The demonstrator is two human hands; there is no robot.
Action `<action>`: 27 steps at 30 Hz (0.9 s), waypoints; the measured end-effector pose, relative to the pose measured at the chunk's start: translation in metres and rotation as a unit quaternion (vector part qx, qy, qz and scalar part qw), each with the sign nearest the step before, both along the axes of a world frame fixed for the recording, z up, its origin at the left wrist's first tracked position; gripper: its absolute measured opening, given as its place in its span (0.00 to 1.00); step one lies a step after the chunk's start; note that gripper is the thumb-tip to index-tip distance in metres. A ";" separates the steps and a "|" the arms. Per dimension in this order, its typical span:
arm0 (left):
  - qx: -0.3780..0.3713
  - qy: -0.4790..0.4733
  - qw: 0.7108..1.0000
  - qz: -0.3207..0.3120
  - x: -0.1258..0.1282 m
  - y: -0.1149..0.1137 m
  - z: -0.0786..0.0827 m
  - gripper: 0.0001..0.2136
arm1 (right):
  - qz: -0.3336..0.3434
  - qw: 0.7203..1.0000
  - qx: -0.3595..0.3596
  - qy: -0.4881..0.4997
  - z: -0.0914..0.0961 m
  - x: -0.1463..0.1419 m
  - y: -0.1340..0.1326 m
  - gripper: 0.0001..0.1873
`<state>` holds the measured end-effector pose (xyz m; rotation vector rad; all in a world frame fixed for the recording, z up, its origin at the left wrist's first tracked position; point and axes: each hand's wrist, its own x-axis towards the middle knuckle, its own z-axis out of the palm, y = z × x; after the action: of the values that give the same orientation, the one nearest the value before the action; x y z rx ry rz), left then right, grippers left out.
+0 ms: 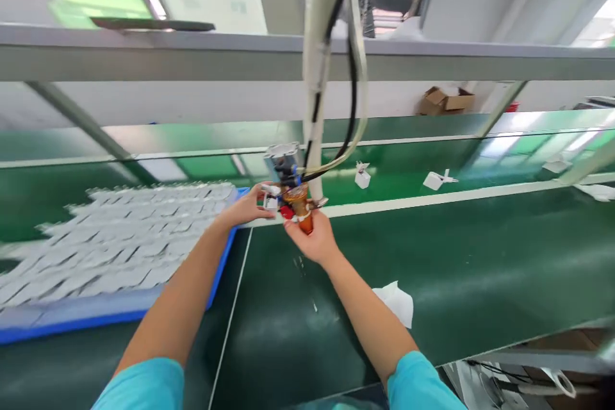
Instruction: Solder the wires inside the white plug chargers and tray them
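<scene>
A pneumatic fixture (283, 170) with a silver cylinder, blue air fittings and an amber-brown lower body (302, 208) is mounted on the white post ahead of me. My left hand (244, 208) pinches a small white boxy part (270, 202) at the fixture's left side, close to a red piece (287, 212). From below and to the right, my right hand (314, 240) reaches up to the amber body. Its fingers are curled there and partly hidden, so what they hold, if anything, is unclear.
A blue-rimmed tray (223, 275) with rows of white parts lies left. Across the bench, a green belt carries white boxy parts (362, 176). The post (314, 77) has hanging hoses (355, 77). White paper (396, 303) lies right; a metal rail (192, 57) crosses above.
</scene>
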<state>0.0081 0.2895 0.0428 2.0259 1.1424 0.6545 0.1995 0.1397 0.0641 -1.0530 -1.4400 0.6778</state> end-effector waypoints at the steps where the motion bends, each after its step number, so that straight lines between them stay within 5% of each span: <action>1: -0.038 -0.002 0.999 -0.009 -0.006 -0.019 -0.003 0.42 | -0.006 1.000 0.001 0.001 -0.001 0.000 0.001 0.16; 6: -0.117 -0.008 0.992 -0.036 -0.022 -0.112 -0.023 0.44 | -0.046 0.999 -0.016 -0.001 -0.003 0.001 0.007 0.15; 9: -0.161 -0.023 0.983 -0.091 -0.025 -0.143 -0.038 0.44 | -0.041 0.999 -0.019 0.002 -0.004 0.002 0.007 0.15; 13: -0.124 -0.044 0.979 -0.153 -0.021 -0.159 -0.048 0.46 | -0.032 0.999 -0.014 0.007 -0.006 0.001 0.007 0.14; 16: 0.004 -0.015 0.992 -0.123 -0.011 -0.170 -0.049 0.47 | -0.034 0.999 -0.011 0.007 -0.007 0.000 0.008 0.14; 19: 0.087 0.011 0.994 -0.065 -0.005 -0.179 -0.055 0.36 | -0.024 1.000 -0.007 0.007 -0.008 0.000 0.007 0.14; 23: 0.069 -0.059 0.996 0.008 -0.007 -0.178 -0.071 0.32 | 0.005 1.000 -0.017 0.010 -0.008 0.000 0.004 0.13; 27: 0.071 -0.019 0.997 0.034 -0.006 -0.174 -0.079 0.21 | 0.020 1.000 -0.012 0.020 -0.006 -0.004 -0.003 0.13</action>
<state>0.0017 0.1159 -0.0358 2.0903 1.1759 0.8262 0.1954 0.1367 0.0586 -1.0264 -1.4238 0.7428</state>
